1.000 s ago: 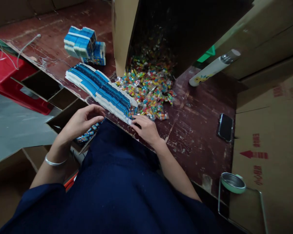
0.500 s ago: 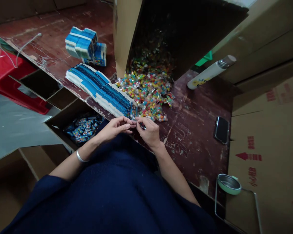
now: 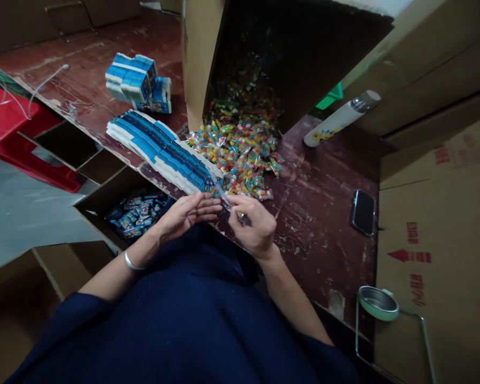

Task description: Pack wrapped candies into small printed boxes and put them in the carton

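My left hand [image 3: 188, 213] and my right hand [image 3: 254, 226] meet at the table's near edge, both pinched on a small flat blue box [image 3: 223, 198] held between their fingertips. Just beyond them lies a fanned row of flat blue-and-white boxes [image 3: 164, 152]. A heap of small colourful candy packets [image 3: 240, 152] spills onto the table from a tipped cardboard carton [image 3: 202, 58]. Below my left hand stands an open carton of filled blue boxes [image 3: 138, 210].
A stack of bundled blue boxes [image 3: 138, 82] sits at the back left. A white bottle [image 3: 338, 120] lies on its side, with a black phone [image 3: 364, 212] on the right. Cardboard cartons [image 3: 440, 224] wall the right side; a red stool [image 3: 12, 128] stands left. A green-rimmed cup [image 3: 378, 302] sits near right.
My left hand came up from the open carton and met my right hand. My right hand drew one flat box off the end of the row; both now grip it.
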Available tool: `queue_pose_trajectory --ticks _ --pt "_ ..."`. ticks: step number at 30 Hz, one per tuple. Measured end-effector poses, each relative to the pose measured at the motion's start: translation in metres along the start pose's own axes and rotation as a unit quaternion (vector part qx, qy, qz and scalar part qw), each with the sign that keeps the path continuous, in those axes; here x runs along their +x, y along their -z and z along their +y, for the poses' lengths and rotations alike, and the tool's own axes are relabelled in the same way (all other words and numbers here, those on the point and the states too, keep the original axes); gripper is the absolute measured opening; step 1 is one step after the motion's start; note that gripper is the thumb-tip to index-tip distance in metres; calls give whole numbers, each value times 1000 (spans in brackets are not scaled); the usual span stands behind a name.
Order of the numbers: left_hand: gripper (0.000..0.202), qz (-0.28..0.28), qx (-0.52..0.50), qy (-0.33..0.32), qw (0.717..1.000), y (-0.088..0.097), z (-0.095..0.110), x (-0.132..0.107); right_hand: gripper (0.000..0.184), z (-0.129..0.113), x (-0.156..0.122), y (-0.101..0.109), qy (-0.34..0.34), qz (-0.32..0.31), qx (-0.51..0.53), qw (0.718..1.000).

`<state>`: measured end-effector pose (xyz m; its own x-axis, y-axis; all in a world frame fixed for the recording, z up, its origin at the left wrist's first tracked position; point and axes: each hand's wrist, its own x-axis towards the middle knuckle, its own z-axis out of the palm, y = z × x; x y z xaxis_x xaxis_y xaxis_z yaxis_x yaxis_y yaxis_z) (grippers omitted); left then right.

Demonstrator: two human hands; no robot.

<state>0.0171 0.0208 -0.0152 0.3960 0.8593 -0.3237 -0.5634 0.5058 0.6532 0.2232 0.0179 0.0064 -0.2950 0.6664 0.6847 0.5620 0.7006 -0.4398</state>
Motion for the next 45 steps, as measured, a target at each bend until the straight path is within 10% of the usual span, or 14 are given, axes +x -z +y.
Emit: queue_pose_trajectory --ticks 5,11,16,24,30,36,45 --pt "54 7 -37 -46 998 -2 8 0 23 -20 -10 -3 125 -83 15 989" --pt "64 -45 39 -28 998 6 7 -7 59 -19 3 4 -82 -186 79 976" --pt "58 -67 111 -30 991 4 2 -11 36 -13 15 7 -199 -255 140 936" --pt "39 58 153 -129 978 4 -12 -4 39 -15 3 -9 -315 -40 237 918" --pt "45 138 163 -247 945 -4 -28 -2 25 -21 -15 -32 -374 -5 253 892" --pt "61 72 237 -266 931 -2 -22 -9 46 -20 -10 -35 -342 51 280 896" --pt "34 -4 291 -187 938 3 -7 -12 16 -12 -9 -33 -243 19 221 944"
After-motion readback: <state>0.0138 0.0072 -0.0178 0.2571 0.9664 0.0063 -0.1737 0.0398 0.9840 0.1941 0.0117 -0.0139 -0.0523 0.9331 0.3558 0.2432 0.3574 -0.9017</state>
